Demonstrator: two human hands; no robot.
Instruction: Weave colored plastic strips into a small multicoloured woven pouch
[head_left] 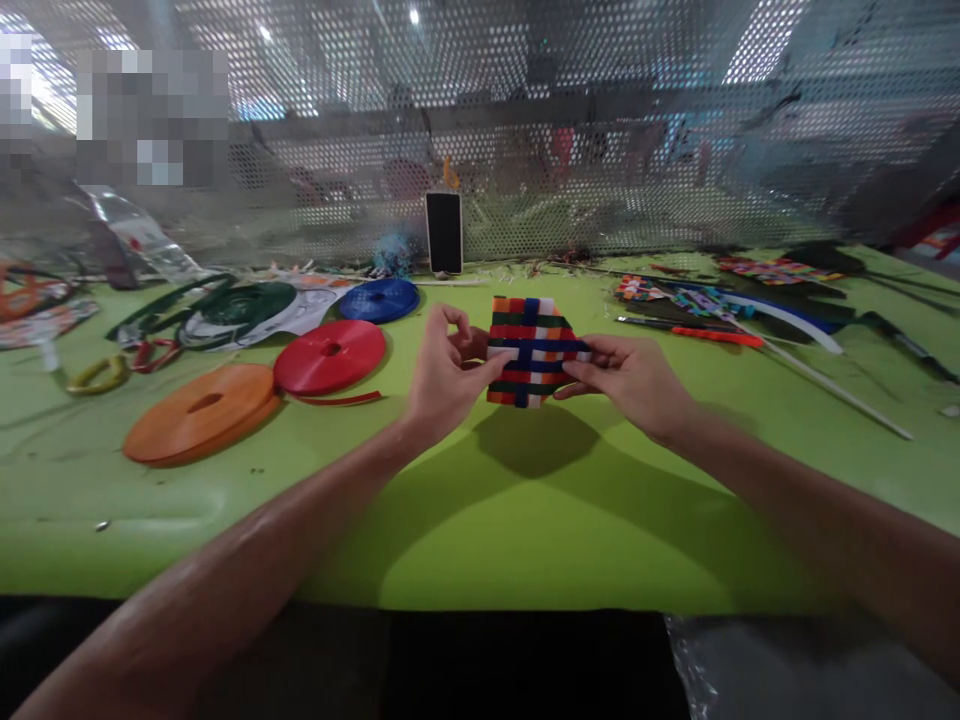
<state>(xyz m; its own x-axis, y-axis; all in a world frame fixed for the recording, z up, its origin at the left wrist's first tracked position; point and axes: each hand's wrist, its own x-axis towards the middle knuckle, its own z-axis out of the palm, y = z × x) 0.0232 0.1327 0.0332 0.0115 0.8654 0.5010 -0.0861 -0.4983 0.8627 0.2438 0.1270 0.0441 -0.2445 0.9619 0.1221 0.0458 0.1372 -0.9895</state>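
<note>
Between my hands, raised over the green table, is a small woven ribbon piece (529, 345) in blue, red, orange, white and dark green bands. Its right side narrows toward a point. My left hand (450, 370) pinches its left edge, thumb in front and some fingers curled behind. On the other side my right hand (626, 375) grips the pointed right end between thumb and fingers. The fingertips behind the weave are partly hidden. A shadow of the piece falls on the table just below it.
Left lie rolls of ribbon: orange (180, 425), red (352, 345), blue (390, 299) and dark green (251, 305), near yellow-handled scissors (97, 375). A phone (445, 233) stands against the perforated metal screen (337, 170). Right are an orange cutter (716, 336), loose strips and woven pieces (780, 270).
</note>
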